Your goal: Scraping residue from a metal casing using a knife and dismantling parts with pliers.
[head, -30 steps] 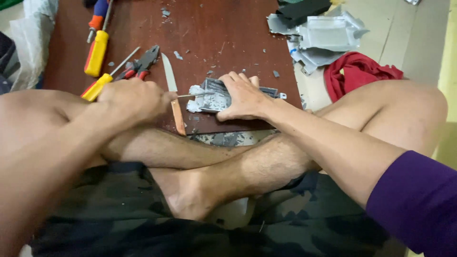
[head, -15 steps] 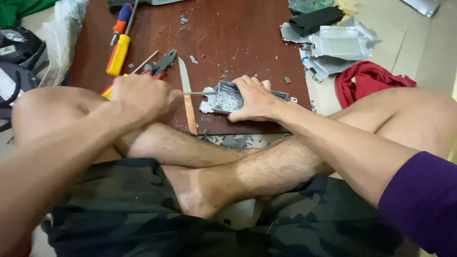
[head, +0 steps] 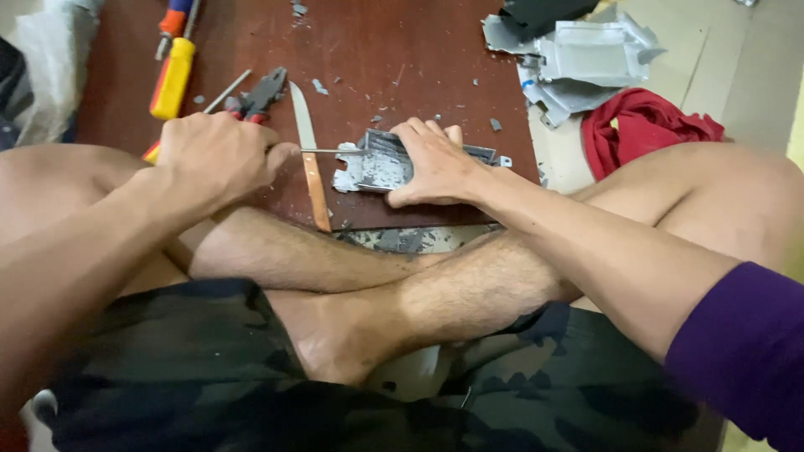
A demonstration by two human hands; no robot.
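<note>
Right hand (head: pixel 431 163) pressed flat, fingers together, on a grey metal part (head: pixel 373 167) lying on the reddish-brown board (head: pixel 402 59). Left hand (head: pixel 219 155) fisted around a screwdriver (head: pixel 322 151), thin shaft pointing right into the part's left edge. No labels legible. Knife (head: pixel 308 155) between the hands; grey scrap pieces (head: pixel 586 59) and red cloth (head: pixel 641 125) further right.

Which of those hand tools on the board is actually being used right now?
The screwdriver in the left hand, its shaft poking into the grey metal piece. The knife, pliers and spare screwdriver lie untouched.
</note>
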